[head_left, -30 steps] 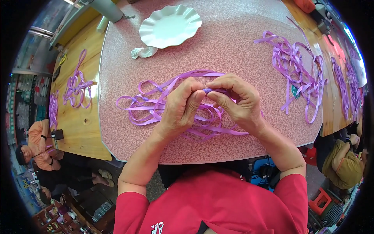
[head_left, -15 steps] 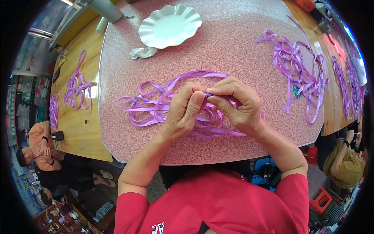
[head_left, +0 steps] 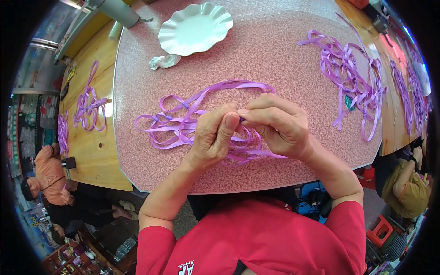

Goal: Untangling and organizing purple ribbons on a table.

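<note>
L hand point(head_left: 211, 136) & R hand point(head_left: 285, 127): pinching purple knot point(head_left: 242, 119) (prob.; mostly hid.) | posn.: near side of white plate point(head_left: 196, 30) | ribbon loops point(head_left: 238, 84): ditto | ribbon pile point(head_left: 337, 67): rt. of plate

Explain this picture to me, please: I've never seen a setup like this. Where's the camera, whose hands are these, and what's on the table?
There is no machine here. The camera sits on a person's head, looking down; its wide fisheye lens bends straight edges. The bare left hand and right hand are the wearer's own. Their fingertips meet, pinching a small dark purple piece that the fingers mostly hide. Below lies looped purple ribbon on a pink speckled tabletop. Further off is a white wavy-rimmed plate, and to the right another ribbon heap.
</note>
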`<act>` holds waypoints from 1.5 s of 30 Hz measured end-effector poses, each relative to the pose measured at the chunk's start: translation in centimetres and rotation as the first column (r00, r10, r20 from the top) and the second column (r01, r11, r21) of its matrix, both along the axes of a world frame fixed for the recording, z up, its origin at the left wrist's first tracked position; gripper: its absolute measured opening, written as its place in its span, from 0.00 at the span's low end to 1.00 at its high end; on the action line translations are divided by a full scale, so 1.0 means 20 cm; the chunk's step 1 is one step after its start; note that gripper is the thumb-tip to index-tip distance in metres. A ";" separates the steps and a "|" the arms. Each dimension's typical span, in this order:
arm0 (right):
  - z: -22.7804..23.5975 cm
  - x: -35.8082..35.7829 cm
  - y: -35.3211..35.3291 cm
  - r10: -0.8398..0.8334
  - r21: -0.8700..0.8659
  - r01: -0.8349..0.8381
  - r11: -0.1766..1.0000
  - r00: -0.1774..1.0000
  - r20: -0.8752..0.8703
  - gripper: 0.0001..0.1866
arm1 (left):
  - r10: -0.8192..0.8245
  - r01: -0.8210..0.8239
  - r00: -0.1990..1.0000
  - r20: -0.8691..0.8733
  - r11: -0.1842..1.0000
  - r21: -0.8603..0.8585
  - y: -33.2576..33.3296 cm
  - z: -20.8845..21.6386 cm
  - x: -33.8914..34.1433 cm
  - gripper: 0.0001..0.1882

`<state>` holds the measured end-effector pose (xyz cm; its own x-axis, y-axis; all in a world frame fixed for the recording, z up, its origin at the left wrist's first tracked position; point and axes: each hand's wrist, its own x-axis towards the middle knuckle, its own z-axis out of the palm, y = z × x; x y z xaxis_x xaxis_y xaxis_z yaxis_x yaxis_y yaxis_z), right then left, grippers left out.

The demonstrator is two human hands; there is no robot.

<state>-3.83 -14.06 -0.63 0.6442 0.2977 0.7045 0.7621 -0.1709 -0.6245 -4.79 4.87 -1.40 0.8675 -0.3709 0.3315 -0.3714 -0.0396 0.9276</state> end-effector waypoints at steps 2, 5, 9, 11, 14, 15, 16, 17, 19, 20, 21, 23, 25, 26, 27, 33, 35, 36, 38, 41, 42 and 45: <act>0.01 0.00 -0.01 0.039 -0.038 -0.038 0.999 0.999 0.034 0.11 | -0.016 0.016 1.000 -0.008 1.000 -0.014 0.00 0.01 0.00 0.15; 0.00 0.02 -0.03 0.053 -0.069 -0.052 0.996 0.999 0.013 0.11 | -0.060 0.063 0.995 -0.079 0.997 0.035 0.01 0.02 0.01 0.16; -0.01 0.03 -0.04 0.075 -0.062 -0.077 0.995 0.997 -0.031 0.11 | -0.081 0.087 0.988 -0.129 0.995 0.048 0.01 0.02 0.02 0.17; -0.03 0.03 -0.02 0.006 -0.033 -0.008 0.999 0.998 -0.063 0.11 | -0.095 0.106 0.982 -0.163 0.992 0.061 0.01 0.01 0.03 0.17; 0.02 0.02 0.00 0.064 0.049 -0.054 0.997 0.969 -0.237 0.10 | -0.031 0.031 0.998 -0.062 1.000 -0.003 -0.01 -0.01 0.03 0.16; 0.02 0.01 0.00 0.066 0.048 -0.056 0.997 0.970 -0.234 0.10 | -0.008 0.008 1.000 -0.006 1.000 -0.003 0.00 -0.02 0.03 0.15; 0.01 0.00 0.00 0.089 0.076 -0.070 0.995 0.953 -0.289 0.09 | 0.015 -0.015 0.999 0.050 1.000 -0.004 0.00 -0.03 0.03 0.15; 0.00 0.00 0.00 0.113 0.103 -0.082 0.991 0.933 -0.343 0.09 | 0.018 -0.018 0.999 0.052 1.000 -0.006 0.00 -0.02 0.04 0.15; 0.01 0.00 -0.01 0.107 0.089 -0.080 0.993 0.928 -0.356 0.09 | 0.002 -0.036 0.976 0.220 0.988 0.148 0.01 0.00 0.05 0.14; 0.00 -0.01 -0.01 0.099 0.079 -0.075 0.994 0.923 -0.371 0.09 | 0.008 -0.042 0.975 0.220 0.988 0.147 0.02 -0.01 0.05 0.14; 0.00 -0.01 -0.01 0.105 0.079 -0.081 0.994 0.923 -0.371 0.09 | -0.011 -0.014 0.978 0.207 0.993 0.118 0.02 -0.01 0.05 0.14; 0.00 -0.01 -0.01 0.116 0.113 -0.078 0.991 0.915 -0.386 0.09 | -0.027 0.010 0.980 0.196 0.996 0.087 0.02 -0.01 0.05 0.13; 0.00 -0.01 -0.01 0.124 0.114 -0.086 0.990 0.915 -0.383 0.08 | -0.052 0.049 0.995 0.089 0.998 0.037 0.02 0.00 0.04 0.17; 0.00 -0.01 -0.01 0.126 0.115 -0.089 0.989 0.916 -0.381 0.08 | -0.050 0.047 0.995 0.089 0.998 0.036 0.02 0.01 0.04 0.17; 0.01 -0.01 -0.01 0.127 0.114 -0.090 0.989 0.916 -0.381 0.08 | -0.041 0.038 0.997 0.070 0.998 0.044 0.02 0.01 0.03 0.15; 0.01 -0.04 0.01 0.300 0.378 -0.061 0.924 0.731 -0.613 0.09 | -0.032 0.027 0.992 0.118 0.999 0.041 0.02 0.00 0.04 0.13; -0.01 -0.02 -0.01 0.155 0.164 -0.091 0.982 0.883 -0.442 0.10 | -0.016 0.007 0.988 0.154 0.998 0.061 0.02 0.00 0.04 0.13; -0.01 -0.01 -0.01 0.156 0.163 -0.091 0.982 0.884 -0.442 0.10 | -0.018 0.009 0.991 0.131 0.998 0.065 0.02 0.00 0.04 0.13; 0.00 -0.01 -0.02 0.123 0.097 -0.096 0.991 0.934 -0.335 0.10 | -0.020 0.012 0.994 0.109 0.998 0.069 0.02 -0.01 0.04 0.13; -0.01 -0.01 -0.02 0.108 0.102 -0.079 0.992 0.940 -0.323 0.10 | -0.048 0.046 0.993 0.106 0.999 0.022 0.02 -0.02 0.04 0.12; 0.00 -0.02 -0.01 0.109 0.103 -0.079 0.992 0.940 -0.323 0.10 | -0.041 0.039 0.992 0.121 0.999 0.013 0.02 -0.03 0.04 0.12; 0.02 -0.02 -0.01 0.089 0.054 -0.076 0.996 0.947 -0.308 0.11 | -0.031 0.029 0.984 0.178 0.999 0.013 0.02 -0.02 0.04 0.11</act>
